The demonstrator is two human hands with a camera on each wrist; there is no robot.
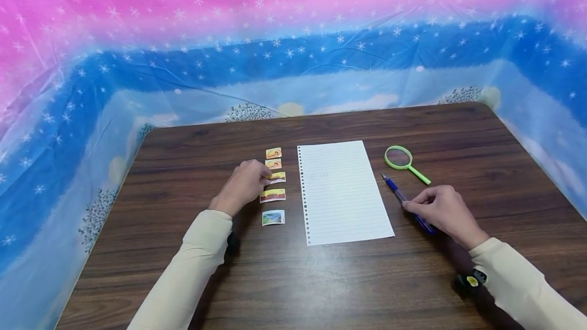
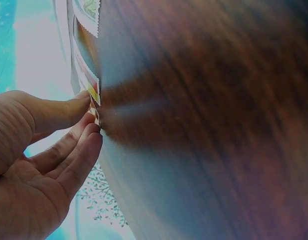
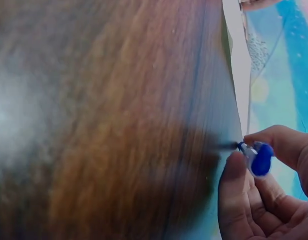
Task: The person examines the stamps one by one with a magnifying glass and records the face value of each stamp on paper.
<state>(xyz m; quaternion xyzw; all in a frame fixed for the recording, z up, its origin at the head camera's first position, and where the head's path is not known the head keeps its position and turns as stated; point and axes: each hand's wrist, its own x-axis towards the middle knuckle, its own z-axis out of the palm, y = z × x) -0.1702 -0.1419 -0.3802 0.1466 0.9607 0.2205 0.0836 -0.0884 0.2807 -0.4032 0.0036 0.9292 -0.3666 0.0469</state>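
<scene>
A column of postage stamps with perforated edges runs left of the paper: two orange ones at the far end, then two yellow-and-red ones, then a landscape stamp [image 1: 273, 217] nearest me. My left hand [image 1: 247, 182] pinches the left edge of the farther yellow-and-red stamp [image 1: 277, 177] between thumb and fingertips, partly covering it. In the left wrist view the thumb [image 2: 64, 112] lies along the stamp's edge. Right of the paper, my right hand [image 1: 445, 213] holds a blue pen [image 1: 392, 185] between thumb and fingers, its tip pointing away and leftward. The right wrist view shows the pen's blue end [image 3: 262, 160].
A lined, hole-punched sheet [image 1: 344, 197] lies between the hands, with faint writing near its upper left. Behind the pen rests a green magnifying glass [image 1: 419, 174]. The wooden table [image 1: 192, 152] is bordered by a pink and blue snowflake cloth [image 1: 257, 60].
</scene>
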